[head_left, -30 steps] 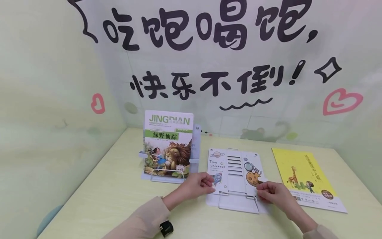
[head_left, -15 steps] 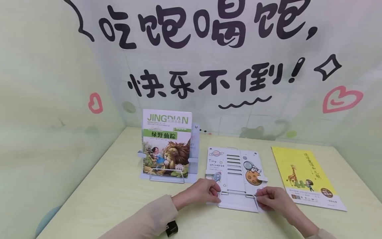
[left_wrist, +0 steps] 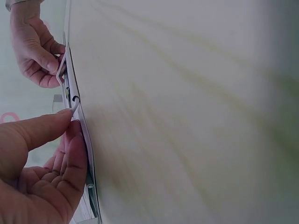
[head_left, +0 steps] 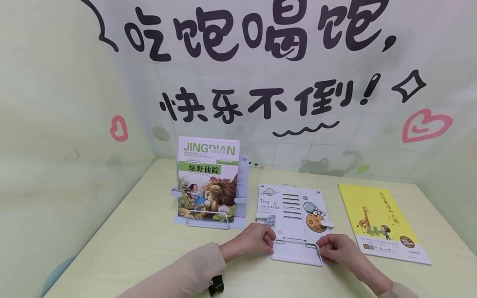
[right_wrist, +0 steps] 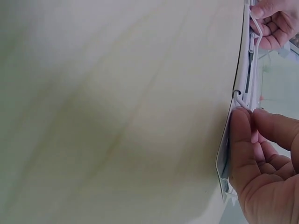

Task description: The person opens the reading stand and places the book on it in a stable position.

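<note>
A: Head view?
B: Taken from above the near side of the desk (head_left: pixel 130 252), facing forward and down; the widest of the three, reaching the wall (head_left: pixel 231 131).
A: Wrist views?
B: Taken close and low, rotated so that the desk fills one side. Left: past the left fingers (left_wrist: pixel 77 158) toward the right fingers (right_wrist: pixel 241 133). Right: the converse. Shared: the front of the stand (head_left: pixel 295 229).

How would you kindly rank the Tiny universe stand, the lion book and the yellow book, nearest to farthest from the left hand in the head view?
1. Tiny universe stand: touched by the left hand.
2. Lion book: upper left, apart from it.
3. Yellow book: far right side.
</note>
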Demonstrator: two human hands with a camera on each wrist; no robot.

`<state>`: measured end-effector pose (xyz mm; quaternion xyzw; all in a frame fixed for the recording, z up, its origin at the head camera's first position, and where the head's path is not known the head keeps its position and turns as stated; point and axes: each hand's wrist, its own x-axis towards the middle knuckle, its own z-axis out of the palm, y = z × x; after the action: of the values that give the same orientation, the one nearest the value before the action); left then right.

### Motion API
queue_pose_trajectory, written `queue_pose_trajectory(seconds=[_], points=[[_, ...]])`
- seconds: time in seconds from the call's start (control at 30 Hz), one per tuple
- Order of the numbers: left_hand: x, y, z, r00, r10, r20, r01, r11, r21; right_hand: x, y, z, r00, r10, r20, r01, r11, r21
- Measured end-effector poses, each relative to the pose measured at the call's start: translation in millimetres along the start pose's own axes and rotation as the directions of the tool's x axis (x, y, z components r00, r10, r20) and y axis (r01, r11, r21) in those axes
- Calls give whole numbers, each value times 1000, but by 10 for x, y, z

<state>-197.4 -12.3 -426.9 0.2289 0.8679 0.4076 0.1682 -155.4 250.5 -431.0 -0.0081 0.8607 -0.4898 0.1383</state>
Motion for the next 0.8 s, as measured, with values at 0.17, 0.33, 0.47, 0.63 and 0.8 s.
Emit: queue_pose_trajectory(seconds=[0.17,0.33,0.47,0.63,0.8], points=[[-8,14,5,1000,10,3,-10,1000,23,-1,-27,37,1000,-6,-13,6,1000,-28],[-19,28,8,1000,13,14,-14,999,52,-1,-34,81,999,-2,-47,-1,998,-69],[-27,38,11,1000,20,15,-21,998,59,-19,-26,84,998,-38,-51,33,994,-103],[-36,58,1,998,67,6,-67,994,86,-51,-41,78,996,-74,-59,65,988,-138],[-47,55,1,994,106,6,-106,987,118,-94,-33,74,989,-142,-51,132,976,-171]])
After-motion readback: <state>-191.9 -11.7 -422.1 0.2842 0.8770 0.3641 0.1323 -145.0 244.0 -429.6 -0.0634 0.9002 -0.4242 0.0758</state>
